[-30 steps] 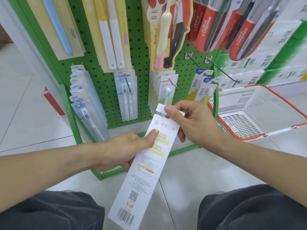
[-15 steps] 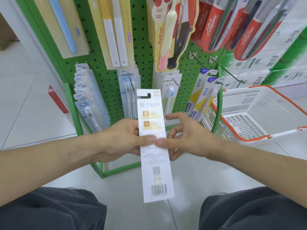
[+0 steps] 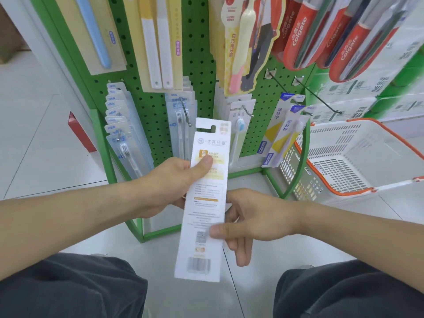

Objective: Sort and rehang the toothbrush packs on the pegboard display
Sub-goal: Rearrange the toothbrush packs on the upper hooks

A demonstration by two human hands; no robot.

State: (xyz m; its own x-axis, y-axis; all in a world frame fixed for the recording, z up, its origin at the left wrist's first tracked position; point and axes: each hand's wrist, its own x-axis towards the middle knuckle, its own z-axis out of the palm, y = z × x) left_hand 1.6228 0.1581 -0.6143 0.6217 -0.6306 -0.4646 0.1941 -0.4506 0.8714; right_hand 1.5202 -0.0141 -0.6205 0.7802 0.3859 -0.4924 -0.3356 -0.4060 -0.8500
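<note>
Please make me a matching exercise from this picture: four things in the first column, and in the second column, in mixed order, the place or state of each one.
Things
1. white toothbrush pack
2. basket
3. left hand
4. right hand

Places or states
A. stands on the floor, right of the pegboard
B. pinches the pack near its lower part
C. held upright, printed back toward the camera
D. grips the pack's upper half, thumb on its yellow label

Pairs: 1-C, 2-A, 3-D, 4-B

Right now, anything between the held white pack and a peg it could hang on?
Nothing visible blocks it. The white pack, held by the left hand and right hand, sits in front of the pegboard; nearby pegs already carry packs.
</note>
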